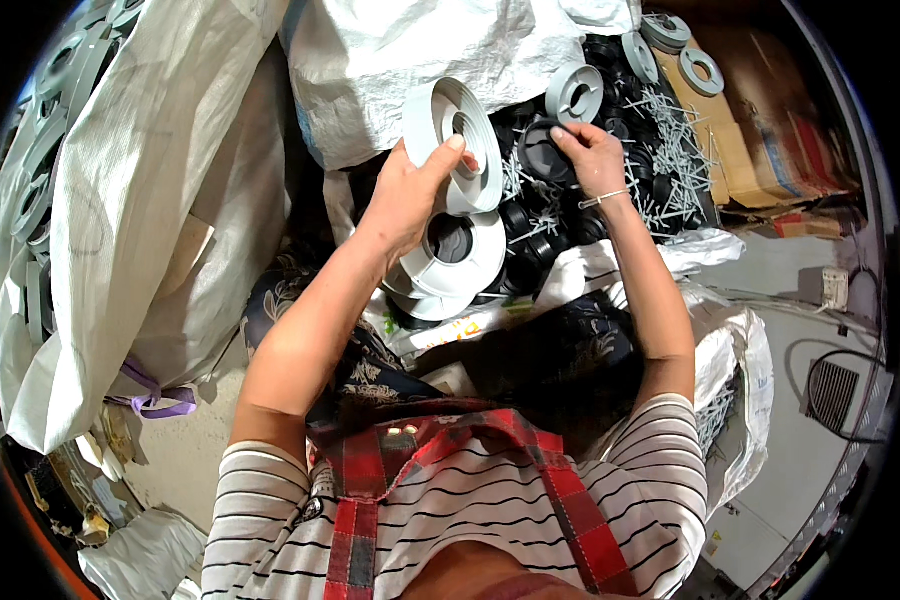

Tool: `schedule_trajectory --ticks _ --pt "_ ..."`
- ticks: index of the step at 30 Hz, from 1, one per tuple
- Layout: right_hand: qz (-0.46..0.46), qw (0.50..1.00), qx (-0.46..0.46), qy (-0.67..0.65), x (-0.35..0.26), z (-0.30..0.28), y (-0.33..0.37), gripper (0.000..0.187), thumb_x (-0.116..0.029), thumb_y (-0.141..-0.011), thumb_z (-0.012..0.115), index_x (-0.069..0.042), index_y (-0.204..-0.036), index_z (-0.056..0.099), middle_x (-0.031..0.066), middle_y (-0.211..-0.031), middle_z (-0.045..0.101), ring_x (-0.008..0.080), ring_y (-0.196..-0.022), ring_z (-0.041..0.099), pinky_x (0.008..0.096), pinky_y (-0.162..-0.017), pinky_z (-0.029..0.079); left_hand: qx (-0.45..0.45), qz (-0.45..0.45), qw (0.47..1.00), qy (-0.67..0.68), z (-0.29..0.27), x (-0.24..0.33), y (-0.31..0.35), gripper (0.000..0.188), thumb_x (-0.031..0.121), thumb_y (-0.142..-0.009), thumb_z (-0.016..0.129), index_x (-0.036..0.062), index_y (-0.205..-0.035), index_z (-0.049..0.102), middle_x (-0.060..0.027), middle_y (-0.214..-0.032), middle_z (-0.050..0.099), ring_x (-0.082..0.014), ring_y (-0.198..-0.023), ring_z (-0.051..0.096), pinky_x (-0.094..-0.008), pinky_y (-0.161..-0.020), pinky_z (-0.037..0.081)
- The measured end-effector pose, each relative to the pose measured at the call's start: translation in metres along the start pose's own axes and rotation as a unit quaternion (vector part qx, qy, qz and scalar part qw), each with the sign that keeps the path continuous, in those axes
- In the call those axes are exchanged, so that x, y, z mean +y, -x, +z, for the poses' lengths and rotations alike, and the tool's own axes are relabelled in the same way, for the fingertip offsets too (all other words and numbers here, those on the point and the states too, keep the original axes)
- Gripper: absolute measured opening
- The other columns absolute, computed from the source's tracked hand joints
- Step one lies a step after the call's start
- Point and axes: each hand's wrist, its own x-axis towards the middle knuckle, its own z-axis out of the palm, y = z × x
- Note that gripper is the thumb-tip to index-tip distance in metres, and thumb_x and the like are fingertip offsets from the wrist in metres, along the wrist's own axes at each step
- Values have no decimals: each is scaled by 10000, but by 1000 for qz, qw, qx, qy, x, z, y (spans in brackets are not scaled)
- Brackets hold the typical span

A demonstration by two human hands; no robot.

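My left hand (pixel 410 195) is closed on a white plastic ring (pixel 426 118) with a stepped inner rim, thumb across its face and a fingertip showing through its hole. Between the thumb and fingers of my right hand (pixel 600 160) is a black round plastic cap (pixel 542 158), held just right of the ring and apart from it. Below my left hand, more white rings (pixel 484 250) lie overlapped near my lap. Black round parts (pixel 530 270) and loose grey pins (pixel 670 165) are heaped beneath and beyond my right hand.
A grey ring (pixel 590 98) rests on the heap, and others (pixel 703 72) lie on cardboard (pixel 735 160). White woven sacks (pixel 190 130) stand at the left and far side (pixel 370 80). At the right are an open sack of pins (pixel 745 400) and a grey cabinet (pixel 785 330) with a cable.
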Motion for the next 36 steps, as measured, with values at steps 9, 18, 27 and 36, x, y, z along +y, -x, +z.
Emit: schedule_trajectory --ticks 9,18,27,36 --pt "-169 969 -84 157 -85 19 61 693 -352 -686 788 9 -1216 525 169 -1075 570 286 -1013 572 347 -852 466 -81 -48 991 93 3 -2 10 432 306 -937 548 -25 -1203 468 -101 -1092 594 -172 -952 603 -334 -830 513" --pt "-396 871 -151 247 -95 6 73 729 -162 -588 812 6 -1211 471 190 -1067 552 304 -941 548 355 -836 463 -144 -92 985 -6 -6 14 14 418 296 -930 558 -29 -1188 500 -96 -1080 604 -158 -939 600 -326 -833 499" --pt "-52 977 -165 124 -59 21 68 728 -528 -663 767 89 -1000 579 143 -771 643 211 -653 618 301 -574 483 -80 -1 997 -22 5 -2 17 393 280 -876 646 -18 -1105 531 -47 -956 598 -100 -821 557 -253 -725 464" --pt "25 996 22 81 6 6 -12 505 -399 -826 672 41 -1065 600 68 -813 648 118 -716 598 263 -644 494 -122 257 783 -553 -4 9 32 696 277 -759 732 -56 -1298 445 -207 -1254 541 -292 -1144 532 -370 -1005 375"
